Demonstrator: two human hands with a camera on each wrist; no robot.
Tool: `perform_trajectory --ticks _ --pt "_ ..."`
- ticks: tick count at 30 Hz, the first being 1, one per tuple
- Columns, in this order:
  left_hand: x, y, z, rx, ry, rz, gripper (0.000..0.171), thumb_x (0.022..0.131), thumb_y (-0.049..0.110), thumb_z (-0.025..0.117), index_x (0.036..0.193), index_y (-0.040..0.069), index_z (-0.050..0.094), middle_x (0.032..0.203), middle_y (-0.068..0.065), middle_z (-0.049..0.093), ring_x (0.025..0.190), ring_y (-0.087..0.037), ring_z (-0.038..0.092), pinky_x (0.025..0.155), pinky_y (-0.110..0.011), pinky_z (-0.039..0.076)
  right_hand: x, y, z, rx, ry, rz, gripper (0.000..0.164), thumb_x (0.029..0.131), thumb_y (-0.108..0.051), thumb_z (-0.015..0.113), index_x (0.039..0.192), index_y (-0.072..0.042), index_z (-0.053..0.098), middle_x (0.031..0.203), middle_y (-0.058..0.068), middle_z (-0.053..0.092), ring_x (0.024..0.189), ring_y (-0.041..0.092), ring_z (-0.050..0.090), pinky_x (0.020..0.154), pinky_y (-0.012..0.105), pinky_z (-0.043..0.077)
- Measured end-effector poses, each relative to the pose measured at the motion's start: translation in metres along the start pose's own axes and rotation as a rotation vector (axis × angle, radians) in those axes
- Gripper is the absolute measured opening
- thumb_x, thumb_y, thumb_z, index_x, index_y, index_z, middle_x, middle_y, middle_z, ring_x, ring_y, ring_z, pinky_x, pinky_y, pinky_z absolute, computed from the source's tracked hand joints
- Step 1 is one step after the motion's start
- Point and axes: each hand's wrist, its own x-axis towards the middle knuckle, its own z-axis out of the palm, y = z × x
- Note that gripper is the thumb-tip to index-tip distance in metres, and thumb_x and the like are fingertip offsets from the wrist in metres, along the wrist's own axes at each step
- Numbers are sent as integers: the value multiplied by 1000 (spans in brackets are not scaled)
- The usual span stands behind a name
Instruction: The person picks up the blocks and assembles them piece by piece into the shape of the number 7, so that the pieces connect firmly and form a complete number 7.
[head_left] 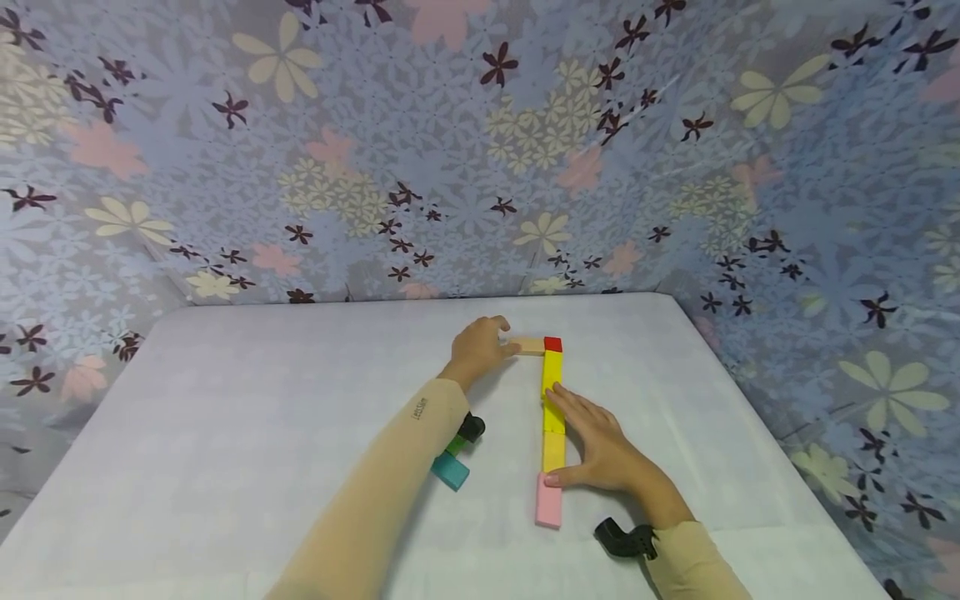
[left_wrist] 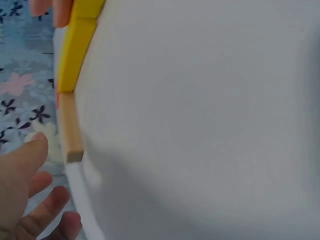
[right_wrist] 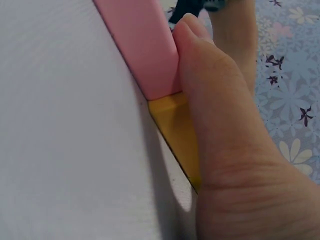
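Note:
A row of blocks runs away from me on the white table: a pink block (head_left: 548, 502) nearest, an orange-yellow block (head_left: 553, 452), two yellow blocks (head_left: 552, 367) and a red block (head_left: 552, 343) at the far end. From the red block a plain wooden block (head_left: 531, 345) extends left. My left hand (head_left: 478, 348) hovers by its free end; the left wrist view shows loosely bent fingers apart from the wood. My right hand (head_left: 603, 446) lies along the row's right side, fingertips on a yellow block and thumb (right_wrist: 215, 100) against the pink and orange-yellow blocks.
A teal block (head_left: 451, 471) and a green block (head_left: 455, 445) lie partly behind my left forearm. Black wrist cameras (head_left: 626, 540) sit at both wrists. Flowered cloth (head_left: 465, 167) hangs behind the table's far edge.

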Motion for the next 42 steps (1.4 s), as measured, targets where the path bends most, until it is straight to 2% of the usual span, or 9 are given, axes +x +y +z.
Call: perform_trajectory --ticks 5,9,12,15,19,23,27,33,42 --pt "-12 -13 -20 -86 -68 66 44 94 42 67 131 20 61 115 -3 67 103 -21 63 86 -41 52 0 1 0 10 -12 7 122 61 -78 76 159 -29 22 167 -1 15 151 32 21 114 64 17" --pt "-29 -23 -34 -103 -128 136 41 94 40 67 128 17 62 114 -4 67 100 -21 62 85 -40 52 0 -1 0 16 -11 6 121 61 -79 75 159 -30 22 168 -1 15 151 33 20 114 64 17" --pt "-48 -34 -43 -83 -190 194 34 93 37 69 120 17 66 108 -2 68 93 -19 62 80 -37 51 1 -2 0 21 -9 7 121 61 -78 75 158 -29 23 167 0 15 150 34 21 114 64 17" --pt "-71 -47 -48 -84 -291 231 25 91 33 73 109 17 69 101 0 67 87 -16 60 76 -34 49 1 -3 1 26 -6 3 121 61 -78 76 158 -29 22 168 0 15 151 34 20 114 64 16" --pt "-103 -61 -52 -72 -388 242 23 86 35 77 102 20 69 97 3 65 86 -14 59 75 -35 49 1 -5 1 27 -11 2 122 61 -78 75 159 -28 22 168 0 14 151 34 20 114 64 16" --pt "-125 -72 -49 -3 -369 254 27 81 39 81 100 23 69 95 5 65 85 -13 58 76 -36 48 1 -4 0 20 -15 7 122 61 -79 75 159 -29 21 168 0 13 151 34 19 114 64 17" --pt "-134 -79 -42 7 -317 248 28 81 39 80 101 24 68 90 6 64 81 -12 56 73 -34 46 0 -2 1 18 -11 6 123 61 -78 76 159 -28 21 168 1 14 151 34 19 113 65 16" --pt "-134 -78 -34 -24 -262 236 29 84 38 78 104 20 68 83 7 62 76 -12 55 68 -31 44 -1 -1 2 23 -2 3 122 62 -74 78 159 -27 22 167 2 16 150 34 21 112 67 18" --pt "-132 -74 -32 17 -221 226 40 79 43 82 108 18 71 89 6 66 81 -11 56 74 -32 47 -1 -5 -1 25 3 -4 122 62 -74 78 159 -26 23 167 2 17 150 34 21 113 65 17"
